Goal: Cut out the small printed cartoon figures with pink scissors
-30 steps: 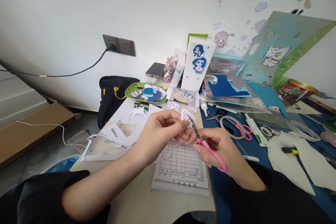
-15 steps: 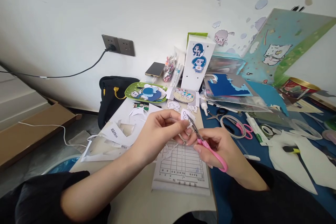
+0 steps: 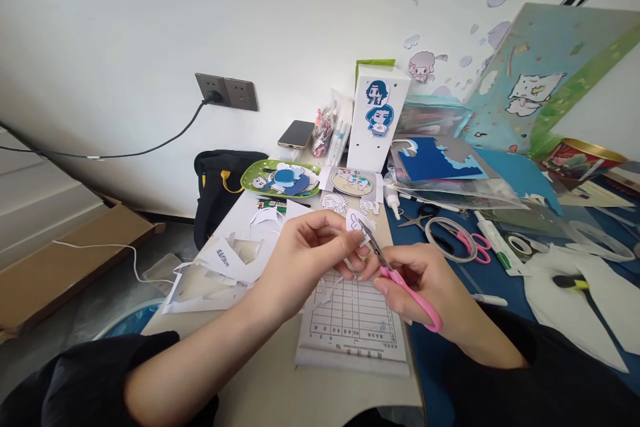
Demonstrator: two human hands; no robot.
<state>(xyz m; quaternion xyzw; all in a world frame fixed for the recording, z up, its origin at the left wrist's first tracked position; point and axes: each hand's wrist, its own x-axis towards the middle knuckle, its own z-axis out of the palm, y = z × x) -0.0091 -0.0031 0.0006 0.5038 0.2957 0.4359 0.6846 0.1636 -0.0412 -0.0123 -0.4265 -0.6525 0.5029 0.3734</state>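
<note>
Between the thumb and fingers of my left hand (image 3: pixel 317 250) is a small piece of white paper (image 3: pixel 356 219) with a black line drawing. My right hand (image 3: pixel 417 280) grips pink-handled scissors (image 3: pixel 407 292), whose blades lie against the paper's right side. Both hands are close together above a printed form pad (image 3: pixel 355 320). Just beyond them lie paper cutouts with line drawings (image 3: pixel 333 203) and a round cream picture (image 3: pixel 353 181). Paper scraps (image 3: pixel 235 257) spread to the left of my hands.
A green tray (image 3: pixel 250 177) of blue cutouts stands at the back, near a phone (image 3: pixel 296 134) and a white box (image 3: pixel 375 147). On the blue right side lie a tape roll (image 3: pixel 451 240), other pink scissors (image 3: pixel 483 248) and a glue tube (image 3: pixel 493 237). A bag (image 3: pixel 210 180) hangs at the left.
The view has shifted slightly, so most things on the table sit a little further right. My hands keep the same hold on paper and scissors, blades still at the paper.
</note>
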